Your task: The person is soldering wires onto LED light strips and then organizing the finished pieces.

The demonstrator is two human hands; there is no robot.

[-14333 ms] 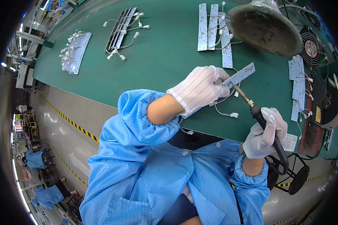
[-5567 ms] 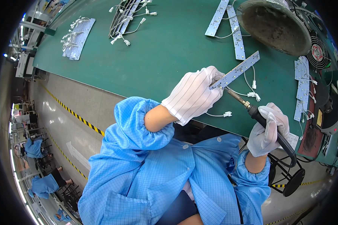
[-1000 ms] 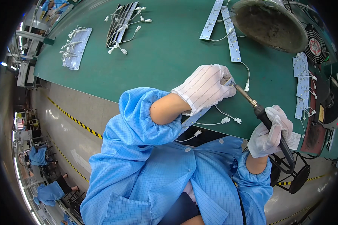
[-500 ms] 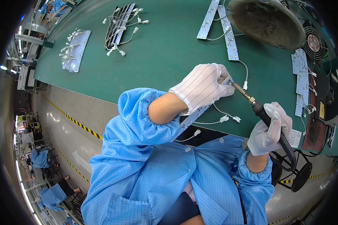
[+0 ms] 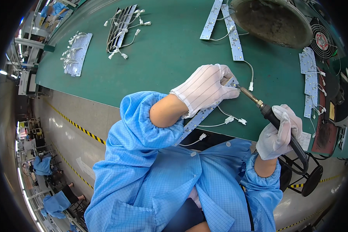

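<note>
My left hand (image 5: 207, 88), in a white striped glove, is closed around a light blue LED strip board (image 5: 198, 119). The board slants from my sleeve up through the hand, and its far end shows between thumb and fingers. White wires with plugs (image 5: 229, 120) hang beside it. My right hand (image 5: 279, 133), also gloved, grips a soldering iron (image 5: 296, 146) by its black handle. The iron's metal tip is at the board's far end, by my left fingertips; whether it touches cannot be made out.
Two strip boards (image 5: 236, 46) lie ahead on the green table (image 5: 162, 50), under a large metal hood (image 5: 272, 23). More boards lie at left (image 5: 78, 56) and right (image 5: 311, 83). A fan (image 5: 322, 40) and a reddish mat (image 5: 324, 137) are at the right edge.
The iron's tip stays at the board's end. My left hand has shifted slightly left, baring a bit more of the board's far end; the right hand has barely moved.
</note>
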